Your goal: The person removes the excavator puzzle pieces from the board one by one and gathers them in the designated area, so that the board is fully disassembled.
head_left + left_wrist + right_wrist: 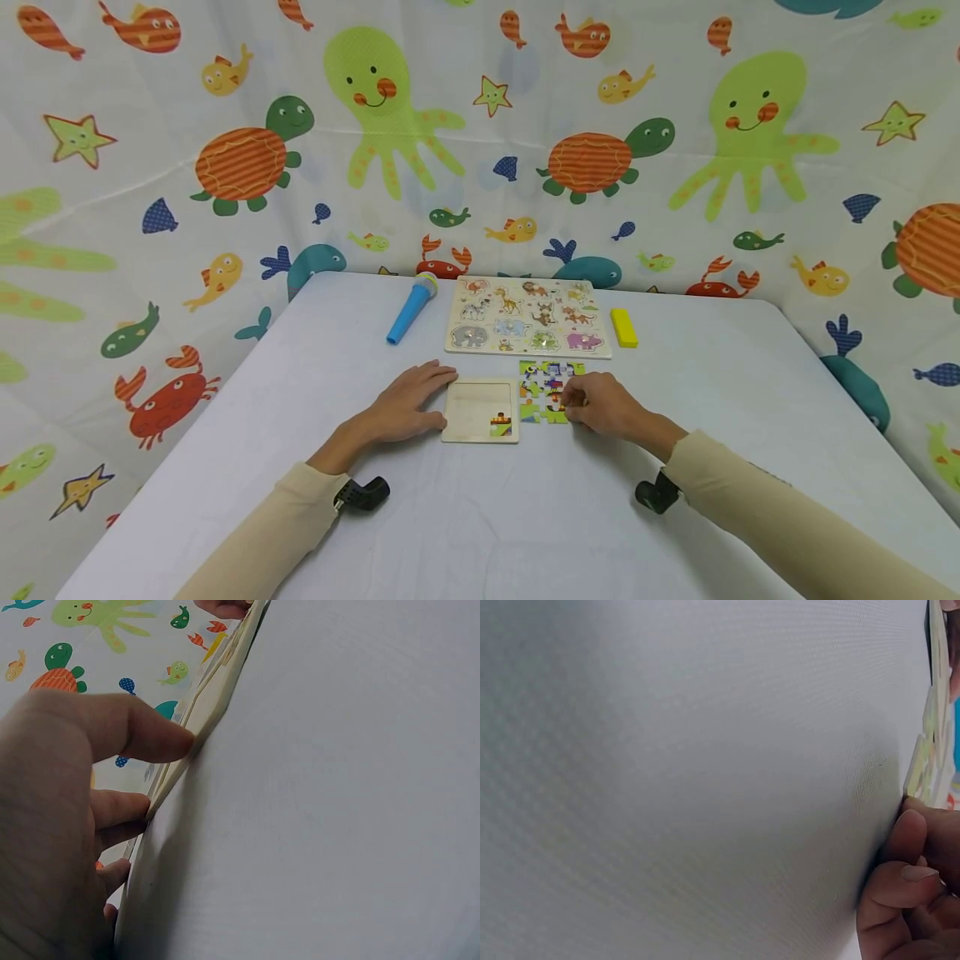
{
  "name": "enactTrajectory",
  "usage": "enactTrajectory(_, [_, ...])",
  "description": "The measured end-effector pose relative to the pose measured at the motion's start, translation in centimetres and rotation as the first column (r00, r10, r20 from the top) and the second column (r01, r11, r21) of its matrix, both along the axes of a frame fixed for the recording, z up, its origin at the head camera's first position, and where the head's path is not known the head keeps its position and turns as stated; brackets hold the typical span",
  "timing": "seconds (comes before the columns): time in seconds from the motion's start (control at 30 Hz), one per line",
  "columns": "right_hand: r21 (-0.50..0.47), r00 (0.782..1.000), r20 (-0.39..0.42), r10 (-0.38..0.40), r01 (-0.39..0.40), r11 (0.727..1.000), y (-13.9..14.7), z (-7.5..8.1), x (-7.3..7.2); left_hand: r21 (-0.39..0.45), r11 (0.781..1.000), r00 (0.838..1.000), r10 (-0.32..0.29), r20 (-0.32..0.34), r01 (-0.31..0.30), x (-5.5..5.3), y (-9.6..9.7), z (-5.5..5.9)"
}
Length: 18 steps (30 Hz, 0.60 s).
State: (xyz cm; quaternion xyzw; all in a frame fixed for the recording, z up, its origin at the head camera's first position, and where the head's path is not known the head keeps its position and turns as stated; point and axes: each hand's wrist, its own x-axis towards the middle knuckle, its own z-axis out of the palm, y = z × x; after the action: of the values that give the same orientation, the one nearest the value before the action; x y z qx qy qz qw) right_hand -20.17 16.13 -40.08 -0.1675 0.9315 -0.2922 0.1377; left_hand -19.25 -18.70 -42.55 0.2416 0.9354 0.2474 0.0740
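Note:
A square wooden puzzle tray lies on the table, with joined jigsaw pieces in its lower right corner. My left hand rests along the tray's left side, thumb and fingertips spread against the edge; in the left wrist view the thumb touches the rim. Right beside the tray lies a block of colourful jigsaw pieces. At that block's right edge my right hand has curled fingers and pinches a jigsaw piece, most of it hidden by the fingertips in the head view.
Behind the tray lies a wooden animal peg puzzle. A blue toy microphone is to its left, a yellow block to its right. The white table ends at a curtain printed with sea animals.

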Motion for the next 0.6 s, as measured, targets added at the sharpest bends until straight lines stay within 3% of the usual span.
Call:
enactTrajectory(0.4, [0.002,0.999,0.014,-0.031,0.031,1.0,-0.2,0.0,0.0,0.0,1.0,1.0,-0.004,-0.003,0.004,0.0,0.1,0.0])
enactTrajectory(0.6, [0.009,0.997,-0.071,-0.014,0.015,1.0,-1.3,0.3,-0.3,-0.001,1.0,1.0,-0.002,-0.004,0.002,0.0,0.0,0.0])
